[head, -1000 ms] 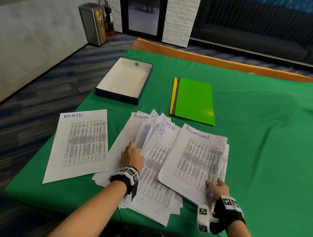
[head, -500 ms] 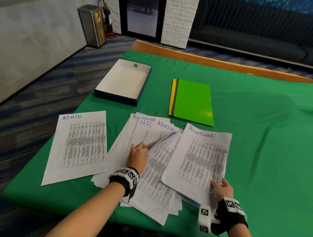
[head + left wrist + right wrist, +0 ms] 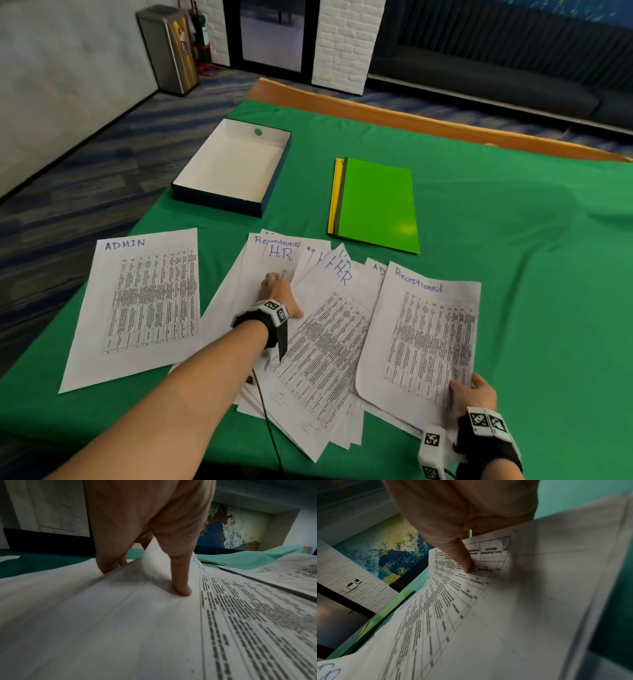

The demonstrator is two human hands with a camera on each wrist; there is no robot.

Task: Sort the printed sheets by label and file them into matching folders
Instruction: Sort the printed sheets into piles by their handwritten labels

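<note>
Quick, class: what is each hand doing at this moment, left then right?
Left hand: pinches the edge of an H.R. sheet, thumb on top, fingers underneath.
Right hand: pinches the near corner of the Receptionist sheet.

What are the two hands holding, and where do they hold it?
The right hand pinches the Receptionist sheet at its near right corner. The left hand pinches an H.R. sheet at its left edge, thumb on top.

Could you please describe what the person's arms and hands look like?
Both forearms are bare, with no sleeves. The left hand and right hand are ungloved. The left band and right band are black, fitted with white blocks printed with black square markers. A thin dark cable hangs from the left band.
</note>
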